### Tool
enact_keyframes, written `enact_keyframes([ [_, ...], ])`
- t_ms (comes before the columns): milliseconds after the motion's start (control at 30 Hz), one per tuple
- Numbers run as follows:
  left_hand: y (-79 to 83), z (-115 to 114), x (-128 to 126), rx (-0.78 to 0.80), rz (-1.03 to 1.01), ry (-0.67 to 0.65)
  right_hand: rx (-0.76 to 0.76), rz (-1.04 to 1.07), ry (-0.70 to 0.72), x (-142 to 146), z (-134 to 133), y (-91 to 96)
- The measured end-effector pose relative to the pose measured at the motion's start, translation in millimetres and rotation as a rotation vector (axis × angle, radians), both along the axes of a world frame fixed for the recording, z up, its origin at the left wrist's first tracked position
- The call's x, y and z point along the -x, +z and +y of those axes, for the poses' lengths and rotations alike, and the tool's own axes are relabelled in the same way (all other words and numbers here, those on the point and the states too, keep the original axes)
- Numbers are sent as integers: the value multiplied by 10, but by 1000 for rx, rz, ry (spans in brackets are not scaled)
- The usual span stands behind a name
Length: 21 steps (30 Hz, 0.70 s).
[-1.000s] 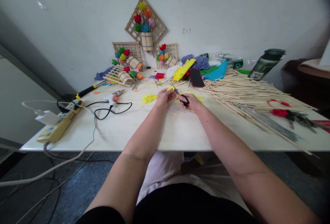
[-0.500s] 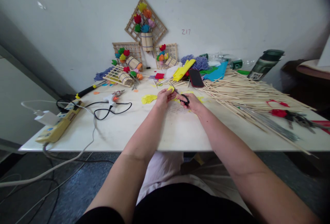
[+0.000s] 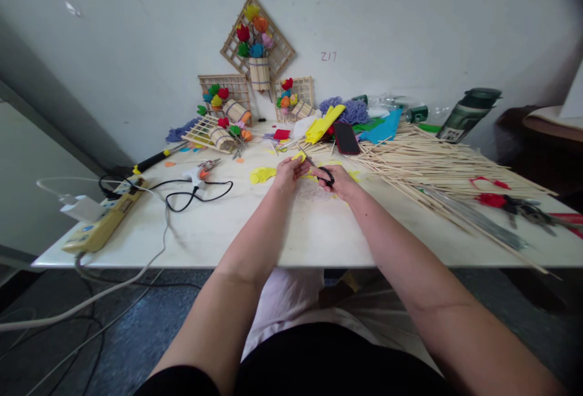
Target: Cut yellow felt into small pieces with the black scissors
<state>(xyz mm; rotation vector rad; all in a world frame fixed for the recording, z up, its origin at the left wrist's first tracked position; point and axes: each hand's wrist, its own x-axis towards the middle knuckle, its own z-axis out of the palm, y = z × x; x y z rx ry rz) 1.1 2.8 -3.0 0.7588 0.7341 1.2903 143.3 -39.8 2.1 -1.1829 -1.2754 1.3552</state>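
Between the fingers of my left hand [image 3: 291, 172] is a small piece of yellow crepe paper [image 3: 299, 157], pinched near its edge. My right hand [image 3: 337, 181] is closed round the black handles of a pair of scissors [image 3: 326, 176]. The blades point up and left, close beside the yellow piece; whether they touch it I cannot tell. Left of my hands lies a small pile of yellow cut pieces [image 3: 263, 175]. More yellow scraps [image 3: 353, 175] lie behind and beside my right hand, partly hidden by it.
Wooden sticks [image 3: 423, 159] spread over the right side, with a phone [image 3: 346, 138] and yellow paper strips [image 3: 325, 124] behind. A glue gun [image 3: 197, 174] and power strip [image 3: 107, 217] with cables are left. Flower lattices [image 3: 225, 89] stand at the wall; a dark bottle [image 3: 469, 115] stands back right.
Both hands stay in nearly the same place. The yellow piece in my left hand has shifted very slightly to the left and is tilted a little differently.
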Motion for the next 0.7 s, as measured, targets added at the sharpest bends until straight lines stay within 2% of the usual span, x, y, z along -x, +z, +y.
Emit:
enact_keyframes([
  [700, -3, 25, 15, 23, -26, 24, 16, -3, -8, 38, -47, 65],
])
